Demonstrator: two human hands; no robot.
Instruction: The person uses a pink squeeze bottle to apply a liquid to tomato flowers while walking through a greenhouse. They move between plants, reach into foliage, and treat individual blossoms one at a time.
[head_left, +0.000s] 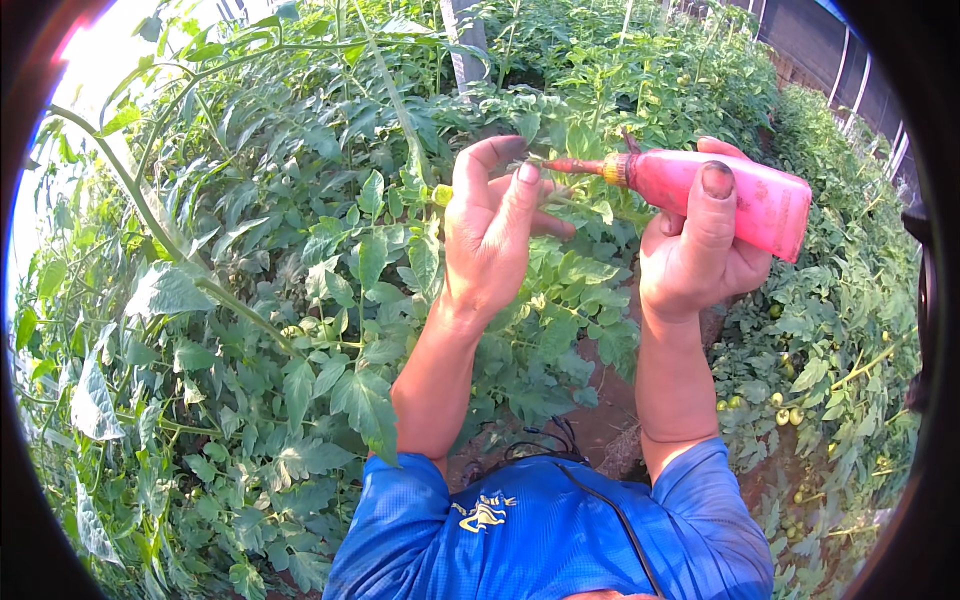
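A squeeze bottle (761, 202) of translucent plastic, bright pink and stained, lies nearly level in my right hand (694, 251). Its narrow reddish nozzle (577, 166) runs out of a yellow collar and points left. My left hand (487, 225) is raised opposite, thumb and forefinger pinched around a small green sprig (535, 159), perhaps a flower cluster. The nozzle's tip is right by that sprig; whether they touch is too small to tell. Dark stains mark fingertips on both hands. Tomato foliage (367, 262) stands behind and below my left hand.
Tomato plants (187, 375) crowd the left side, a thick bent stem (161, 232) arching through them. More plants on the right bear pale green tomatoes (787, 416). Bare soil (600, 382) shows between the rows. A pale post (465, 45) rises at the back.
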